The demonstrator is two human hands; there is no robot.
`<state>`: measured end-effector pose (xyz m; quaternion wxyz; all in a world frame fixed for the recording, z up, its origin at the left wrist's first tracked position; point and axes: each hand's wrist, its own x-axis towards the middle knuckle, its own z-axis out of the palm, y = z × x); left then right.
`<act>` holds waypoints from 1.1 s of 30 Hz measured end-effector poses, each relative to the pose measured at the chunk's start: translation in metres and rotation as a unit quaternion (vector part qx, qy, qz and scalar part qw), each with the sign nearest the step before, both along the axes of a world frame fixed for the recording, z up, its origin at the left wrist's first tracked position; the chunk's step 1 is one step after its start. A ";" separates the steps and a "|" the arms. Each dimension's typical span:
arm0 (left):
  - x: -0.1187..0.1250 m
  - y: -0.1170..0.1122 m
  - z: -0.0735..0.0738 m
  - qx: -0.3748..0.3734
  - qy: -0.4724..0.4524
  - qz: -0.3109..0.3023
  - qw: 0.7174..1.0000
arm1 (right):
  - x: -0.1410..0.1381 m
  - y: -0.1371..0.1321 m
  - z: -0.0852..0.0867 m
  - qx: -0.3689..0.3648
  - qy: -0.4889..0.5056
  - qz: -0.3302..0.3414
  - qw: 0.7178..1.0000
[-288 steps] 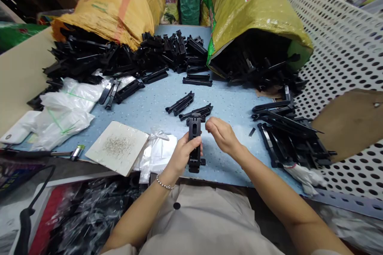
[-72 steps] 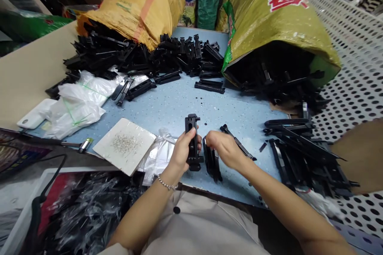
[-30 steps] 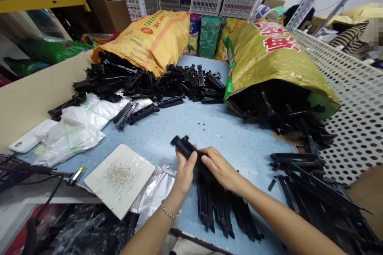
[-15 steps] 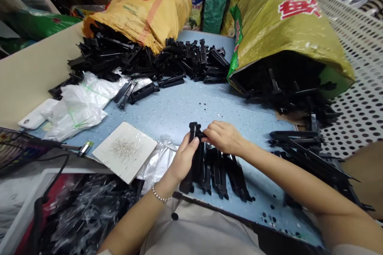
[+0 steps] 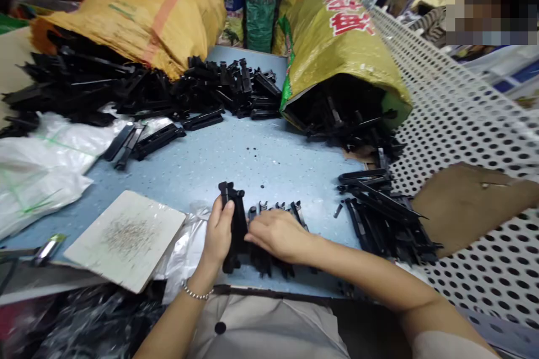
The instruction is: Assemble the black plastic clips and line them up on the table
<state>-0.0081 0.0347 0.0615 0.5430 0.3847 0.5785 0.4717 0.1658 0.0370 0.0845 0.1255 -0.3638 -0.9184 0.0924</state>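
Note:
My left hand (image 5: 219, 231) is closed round a long, narrow black plastic part (image 5: 238, 219), held near the table's front edge with its clip-like end pointing away from me. A second black piece seems pressed against it, but I cannot tell where one stops and the other starts. My right hand (image 5: 278, 234) has its fingers curled and pinched at the right side of these pieces; the fingertips are partly hidden. Beneath and behind the right hand lies a row of similar black parts (image 5: 298, 213), side by side on the blue table (image 5: 269, 151).
Black parts spill from an orange sack (image 5: 189, 17) and an olive-yellow sack (image 5: 345, 50). A loose pile (image 5: 379, 213) lies at right, beside a perforated white panel (image 5: 455, 123). At left are a white square board (image 5: 126, 235) with grit on it and clear plastic bags (image 5: 46, 162).
The camera view has turned to the right. My right hand has come down from the far end of the held part to its side, over the row. My left hand keeps its grip.

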 end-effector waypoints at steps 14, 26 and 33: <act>0.018 -0.026 -0.043 0.037 0.124 -0.045 0.991 | 0.201 0.213 0.024 0.153 -0.097 -0.512 0.840; 0.016 -0.026 -0.021 0.082 0.071 -0.027 0.994 | 0.204 0.227 0.043 0.033 -0.056 -0.553 0.831; 0.030 -0.001 0.000 0.101 -0.017 -0.071 0.992 | 0.083 0.109 0.011 -0.076 0.165 -0.296 0.938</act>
